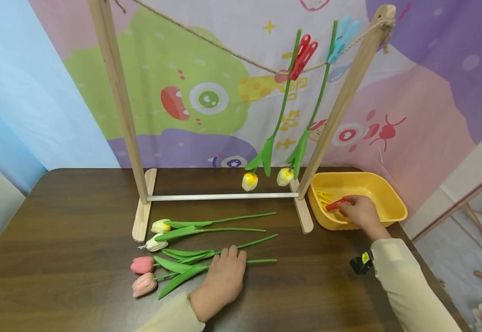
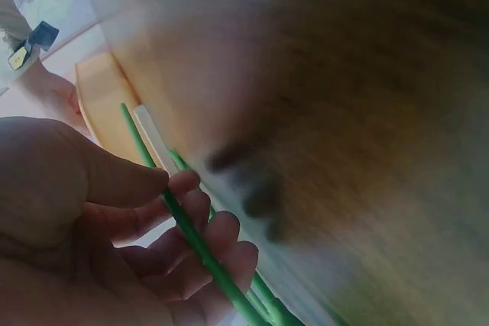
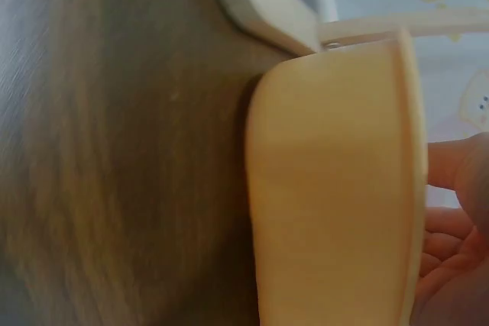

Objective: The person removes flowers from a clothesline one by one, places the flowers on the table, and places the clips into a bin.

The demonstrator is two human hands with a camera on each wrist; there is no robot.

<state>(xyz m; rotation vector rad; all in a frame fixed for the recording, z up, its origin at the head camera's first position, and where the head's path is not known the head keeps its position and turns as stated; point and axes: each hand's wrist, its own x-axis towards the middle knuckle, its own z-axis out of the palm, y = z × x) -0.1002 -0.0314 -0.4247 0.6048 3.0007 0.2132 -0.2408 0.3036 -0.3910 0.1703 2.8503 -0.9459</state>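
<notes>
My left hand (image 1: 226,276) lies over the stems of two pink tulips on the table. In the left wrist view, its thumb and curled fingers pinch one green tulip stem (image 2: 197,243). The flower heads, a darker pink tulip (image 1: 142,265) and a paler pink tulip (image 1: 144,285), point left. Over at the right, my right hand (image 1: 362,215) reaches into a yellow basin (image 1: 395,210) and pinches a red clothespin (image 1: 334,204). Yellow clothespins (image 1: 323,198) lie beside it in the basin. From the right wrist view, the basin's wall hides part of that hand.
A wooden frame (image 1: 118,87) stands behind, with a sagging rope (image 1: 224,47) across it. Two yellow-white tulips hang upside down from a red clothespin (image 1: 303,57) and a blue clothespin (image 1: 342,40). Two more whitish tulips (image 1: 156,242) lie before the frame's white bar (image 1: 224,197).
</notes>
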